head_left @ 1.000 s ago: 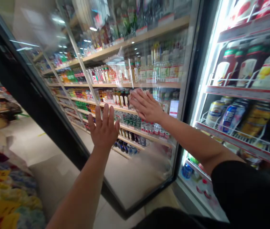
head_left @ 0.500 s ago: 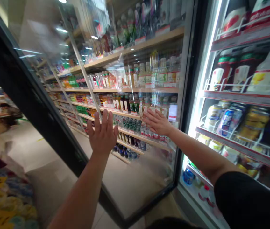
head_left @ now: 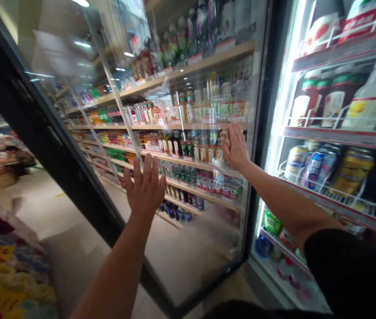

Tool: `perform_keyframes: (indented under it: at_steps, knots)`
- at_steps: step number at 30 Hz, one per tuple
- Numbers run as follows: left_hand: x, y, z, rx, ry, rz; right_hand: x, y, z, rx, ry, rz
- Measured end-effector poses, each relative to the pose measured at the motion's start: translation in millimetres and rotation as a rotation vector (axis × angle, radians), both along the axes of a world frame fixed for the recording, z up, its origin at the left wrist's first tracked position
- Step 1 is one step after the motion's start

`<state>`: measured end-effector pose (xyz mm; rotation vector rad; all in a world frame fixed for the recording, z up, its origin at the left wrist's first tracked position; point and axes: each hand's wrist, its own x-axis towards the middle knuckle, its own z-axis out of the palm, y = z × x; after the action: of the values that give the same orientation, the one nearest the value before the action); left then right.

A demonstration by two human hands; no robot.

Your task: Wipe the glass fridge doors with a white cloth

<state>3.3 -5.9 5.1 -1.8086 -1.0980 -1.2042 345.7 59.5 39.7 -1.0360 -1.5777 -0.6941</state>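
A glass cooler door (head_left: 191,239) with a dark frame stands swung open in front of me. Against its pane rests my left hand (head_left: 145,184), palm to the glass, fingers spread, holding nothing. Higher and further right, close to the hinge-side frame, my right hand (head_left: 237,148) presses on the same pane with its fingers stretched and bent back at the wrist. A small pale crumpled cloth (head_left: 225,138) shows at the edge of its fingers; the palm hides most of it.
To the right, the lit cooler (head_left: 337,133) holds bottles and cans on wire-fronted shelves. Through the glass appear long wooden shelves (head_left: 161,155) of bottled drinks. At lower left lie yellow packaged goods (head_left: 5,274), with tiled floor (head_left: 64,221) beside them.
My right hand has slid up and to the right across the glass, toward the door frame. My left hand stays at nearly the same place on the pane.
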Motion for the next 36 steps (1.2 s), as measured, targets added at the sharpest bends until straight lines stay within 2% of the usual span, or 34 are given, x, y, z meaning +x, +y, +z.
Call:
perform_keyframes:
  at_steps: [2,3,4,7,9,13,15,17,20,22,24,28,30,33,34,36]
  knots:
    - [0.6,-1.3,0.1,-0.027,-0.014,-0.02,-14.6,1.9,17.1,0.062,0.155,-0.019]
    - [0.8,-1.8,0.2,-0.032,-0.012,-0.017,-24.9,0.0,22.8,0.076,0.155,-0.02]
    - [0.9,-2.2,0.3,-0.029,-0.008,-0.01,-36.3,-3.6,27.1,0.076,0.088,-0.011]
    - [1.1,-2.7,0.7,0.005,0.01,0.003,-69.1,-17.8,43.0,0.047,-0.335,0.082]
    - [1.2,-3.0,1.0,0.037,0.032,0.011,-83.1,-20.5,65.6,0.065,-0.428,0.113]
    - [2.3,-4.7,1.3,0.106,0.073,0.059,-97.9,-5.9,123.1,0.105,-0.036,-0.01]
    - [3.4,-5.8,1.5,0.118,0.08,0.066,-109.5,-3.5,136.6,0.127,-0.005,-0.029]
    - [4.4,-7.0,1.8,0.123,0.087,0.076,-126.3,-12.4,136.6,0.17,-0.138,0.0]
    - [5.5,-8.6,2.3,0.137,0.101,0.098,-152.0,-38.4,131.8,0.216,-0.491,0.031]
    - [5.8,-9.3,2.5,0.142,0.105,0.097,-164.4,-51.5,136.9,0.241,-0.635,0.021]
    - [5.8,-9.7,2.5,0.137,0.1,0.092,-174.3,-55.7,146.8,0.272,-0.592,0.0]
    - [5.1,-9.3,2.0,0.115,0.081,0.075,-197.2,-54.0,153.3,0.293,-0.278,-0.08]
    - [4.5,-8.7,1.6,0.101,0.075,0.059,-207.8,-57.6,147.4,0.311,-0.335,-0.123]
    - [3.6,-7.9,0.9,0.077,0.062,0.041,-209.6,-62.3,142.7,0.356,-0.663,-0.15]
    - [3.4,-7.6,0.7,0.071,0.058,0.038,-205.3,-60.5,144.1,0.366,-0.707,-0.14]
    - [3.3,-7.2,0.4,0.069,0.054,0.038,-190.8,-50.6,148.8,0.372,-0.581,-0.089]
